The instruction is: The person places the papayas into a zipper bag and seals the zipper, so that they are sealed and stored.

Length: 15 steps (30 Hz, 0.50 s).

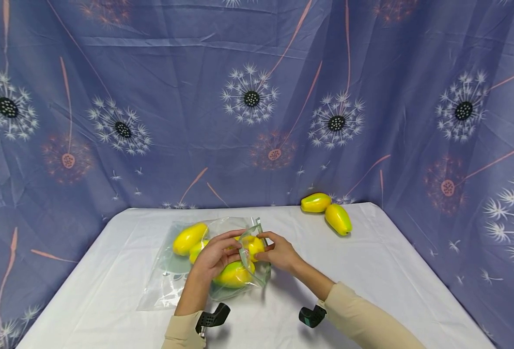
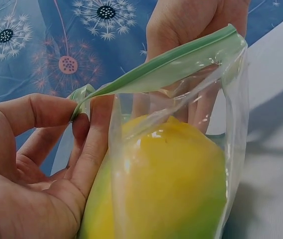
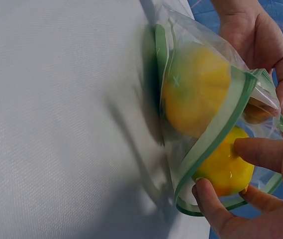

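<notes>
A clear zip bag with a green-edged mouth lies on its side, its opening toward the right. Inside it are several yellow-green papayas, one at the far left and one at the near side. My left hand pinches the green rim of the bag between thumb and fingers. At the mouth, my right hand grips the end of a papaya, thumb on one side and fingers on the other. The green rim passes around this fruit in the right wrist view.
Two more papayas lie together at the back right of the white-covered table, one farther back and one nearer. A blue curtain with dandelion prints hangs behind the table and along its sides.
</notes>
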Motion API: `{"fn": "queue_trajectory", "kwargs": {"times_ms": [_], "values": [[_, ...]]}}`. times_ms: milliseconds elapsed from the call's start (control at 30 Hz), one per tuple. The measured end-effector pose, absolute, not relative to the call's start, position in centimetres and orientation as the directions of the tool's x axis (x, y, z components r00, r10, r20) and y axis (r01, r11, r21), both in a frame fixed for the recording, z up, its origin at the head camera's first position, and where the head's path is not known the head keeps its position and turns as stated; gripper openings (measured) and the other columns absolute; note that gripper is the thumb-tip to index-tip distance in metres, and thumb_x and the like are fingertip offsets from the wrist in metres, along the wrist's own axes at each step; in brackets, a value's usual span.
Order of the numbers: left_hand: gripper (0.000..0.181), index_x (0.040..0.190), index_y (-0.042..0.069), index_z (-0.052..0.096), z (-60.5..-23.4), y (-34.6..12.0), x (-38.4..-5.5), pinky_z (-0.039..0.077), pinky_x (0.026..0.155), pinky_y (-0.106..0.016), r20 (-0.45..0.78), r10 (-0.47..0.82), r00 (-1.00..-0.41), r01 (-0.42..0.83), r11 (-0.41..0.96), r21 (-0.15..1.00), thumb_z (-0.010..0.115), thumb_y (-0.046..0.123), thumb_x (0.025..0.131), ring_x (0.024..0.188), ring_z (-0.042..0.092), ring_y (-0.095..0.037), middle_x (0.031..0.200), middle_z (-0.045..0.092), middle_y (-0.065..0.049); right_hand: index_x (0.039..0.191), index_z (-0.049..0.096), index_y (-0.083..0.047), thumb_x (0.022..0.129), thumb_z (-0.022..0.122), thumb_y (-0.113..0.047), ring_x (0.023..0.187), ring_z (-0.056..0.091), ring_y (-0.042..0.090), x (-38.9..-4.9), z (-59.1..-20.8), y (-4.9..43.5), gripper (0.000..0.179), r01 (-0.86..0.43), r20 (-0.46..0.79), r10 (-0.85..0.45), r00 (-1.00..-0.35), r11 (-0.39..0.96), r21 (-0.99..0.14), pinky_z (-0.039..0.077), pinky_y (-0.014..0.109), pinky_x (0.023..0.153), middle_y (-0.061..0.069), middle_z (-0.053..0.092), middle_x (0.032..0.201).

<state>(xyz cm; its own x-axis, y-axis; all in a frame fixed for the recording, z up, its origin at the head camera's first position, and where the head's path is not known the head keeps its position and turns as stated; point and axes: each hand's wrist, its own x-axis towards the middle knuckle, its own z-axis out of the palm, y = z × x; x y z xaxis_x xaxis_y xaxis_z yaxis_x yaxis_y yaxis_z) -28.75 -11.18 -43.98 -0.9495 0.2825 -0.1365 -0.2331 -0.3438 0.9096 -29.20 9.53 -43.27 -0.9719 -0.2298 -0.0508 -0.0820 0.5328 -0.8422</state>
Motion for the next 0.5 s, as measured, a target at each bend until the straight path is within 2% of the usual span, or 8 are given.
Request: {"fn": "queue_trajectory", "kwargs": {"times_ms": [500], "values": [[0.049,0.144,-0.001,0.052,-44.38,-11.99,-29.05,0.061,0.084,-0.029,-0.128,0.327,-0.936,-0.26,-0.402,0.878,0.052,-0.004,0.095,0.093,0.069,-0.017,0.122,0.064,-0.011,0.133,0.06,-0.01,0.081,0.084,-0.021,0.073,0.068,0.017,-29.49,-43.72,8.53,0.058,-0.077,-0.047,-0.226,-0.973,0.511,-0.856,0.054,0.027,0.063,0.012,0.072,0.098]]}}
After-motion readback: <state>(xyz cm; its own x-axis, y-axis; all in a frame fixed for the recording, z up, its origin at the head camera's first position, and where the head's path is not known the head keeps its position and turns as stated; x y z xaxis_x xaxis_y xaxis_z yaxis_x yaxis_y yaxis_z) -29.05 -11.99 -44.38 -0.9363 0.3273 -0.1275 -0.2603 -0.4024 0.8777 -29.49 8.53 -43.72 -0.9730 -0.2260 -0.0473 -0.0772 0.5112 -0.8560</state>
